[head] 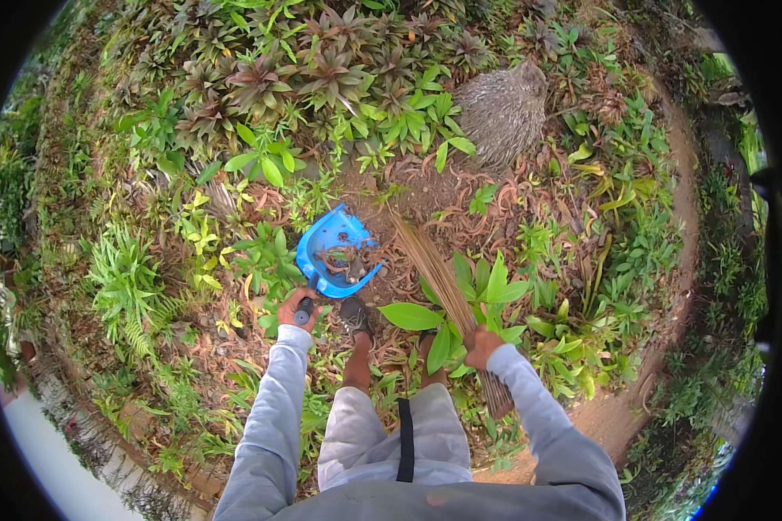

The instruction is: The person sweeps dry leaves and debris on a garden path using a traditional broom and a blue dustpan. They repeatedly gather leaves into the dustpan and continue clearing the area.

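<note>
My left hand [298,311] is closed around the dark handle of a blue plastic dustpan [313,251], whose pan lies on or just above the ground in front of my feet. Dry leaves and bits of debris [348,264] sit inside the pan. In my right hand [481,348] is a bundled stick broom [433,267], gripped near its thick lower end. The broom's thin tips point up and left, to the soil right of the dustpan. Curled brown leaves [397,277] are scattered between pan and broom.
Broad-leaved green plants [414,317] grow close to my right hand and the broom. Purple-green rosette plants [332,75] fill the far side. A grey-brown, rough tree stump or root mass [502,114] rises at the upper right. Bare soil [606,423] runs along the lower right.
</note>
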A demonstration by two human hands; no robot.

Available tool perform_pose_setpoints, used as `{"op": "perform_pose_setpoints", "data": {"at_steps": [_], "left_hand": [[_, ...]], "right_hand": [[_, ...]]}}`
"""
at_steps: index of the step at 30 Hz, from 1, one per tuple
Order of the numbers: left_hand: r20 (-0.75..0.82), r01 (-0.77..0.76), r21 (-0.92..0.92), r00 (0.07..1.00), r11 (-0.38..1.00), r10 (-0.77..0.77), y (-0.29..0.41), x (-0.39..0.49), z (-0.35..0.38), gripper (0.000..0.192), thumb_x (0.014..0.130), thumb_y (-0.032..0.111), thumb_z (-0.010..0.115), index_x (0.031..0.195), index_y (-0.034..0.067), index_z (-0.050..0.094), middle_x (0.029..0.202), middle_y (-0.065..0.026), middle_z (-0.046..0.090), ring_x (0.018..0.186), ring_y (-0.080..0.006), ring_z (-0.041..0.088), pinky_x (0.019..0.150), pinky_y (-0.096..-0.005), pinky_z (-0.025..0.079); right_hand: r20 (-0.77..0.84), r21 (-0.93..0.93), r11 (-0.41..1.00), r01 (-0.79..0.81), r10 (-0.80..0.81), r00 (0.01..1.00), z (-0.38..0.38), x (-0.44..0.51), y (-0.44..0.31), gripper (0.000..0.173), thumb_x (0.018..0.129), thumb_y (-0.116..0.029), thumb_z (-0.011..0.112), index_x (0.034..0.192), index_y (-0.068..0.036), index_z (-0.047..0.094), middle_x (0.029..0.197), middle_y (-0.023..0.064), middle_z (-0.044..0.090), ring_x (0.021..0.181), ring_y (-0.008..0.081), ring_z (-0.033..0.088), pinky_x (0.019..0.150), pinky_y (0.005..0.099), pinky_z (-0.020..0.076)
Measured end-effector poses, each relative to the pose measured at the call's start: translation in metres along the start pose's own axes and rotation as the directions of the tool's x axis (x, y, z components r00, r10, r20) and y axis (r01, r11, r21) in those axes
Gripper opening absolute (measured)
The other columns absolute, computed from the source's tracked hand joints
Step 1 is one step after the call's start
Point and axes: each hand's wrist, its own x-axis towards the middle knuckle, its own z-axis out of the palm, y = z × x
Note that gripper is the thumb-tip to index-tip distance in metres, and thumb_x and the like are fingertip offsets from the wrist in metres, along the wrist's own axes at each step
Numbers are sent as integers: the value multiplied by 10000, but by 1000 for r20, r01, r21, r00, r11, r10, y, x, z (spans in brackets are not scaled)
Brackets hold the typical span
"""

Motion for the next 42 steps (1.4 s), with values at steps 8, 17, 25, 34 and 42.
{"op": "perform_pose_setpoints", "data": {"at_steps": [8,17,25,34,42], "left_hand": [[-32,-24,151,999,988,29,14,17,4,390,602,2,794,913,123,592,781,-54,629,715,-216,597,696,-325,489],[-43,2,32,999,999,-1,-7,3,-4,442,598,-103,759,945,130,614,846,-34,611,751,-141,571,686,-287,485],[-40,-50,59,998,997,52,7,8,-7,400,591,-49,789,914,103,607,820,-51,634,726,-159,589,672,-313,497],[-18,-69,-23,998,997,68,-15,6,-3,431,609,-107,738,963,104,610,871,-40,652,811,-144,596,757,-282,479],[1,-102,33,995,994,102,10,3,-1,425,567,-104,750,924,82,615,873,-51,646,813,-165,595,755,-281,487]], "right_hand": [[-226,42,996,-83,91,970,-108,65,-30,403,721,-207,555,1030,40,628,1224,361,473,967,455,597,888,423,493],[88,-173,958,-230,248,965,-9,66,-4,550,774,-342,518,1125,77,580,1194,289,538,1123,359,548,964,372,439],[-172,269,958,-101,151,973,-11,-63,-45,443,657,-261,630,1014,0,590,1027,348,541,895,453,603,825,445,512],[7,173,966,-195,197,980,-79,122,-23,383,620,-242,671,869,50,675,984,266,644,907,358,651,803,391,536],[-21,467,875,-126,153,988,26,-39,-62,573,618,-301,690,1036,78,590,1164,308,536,1008,417,582,880,404,484]]}}
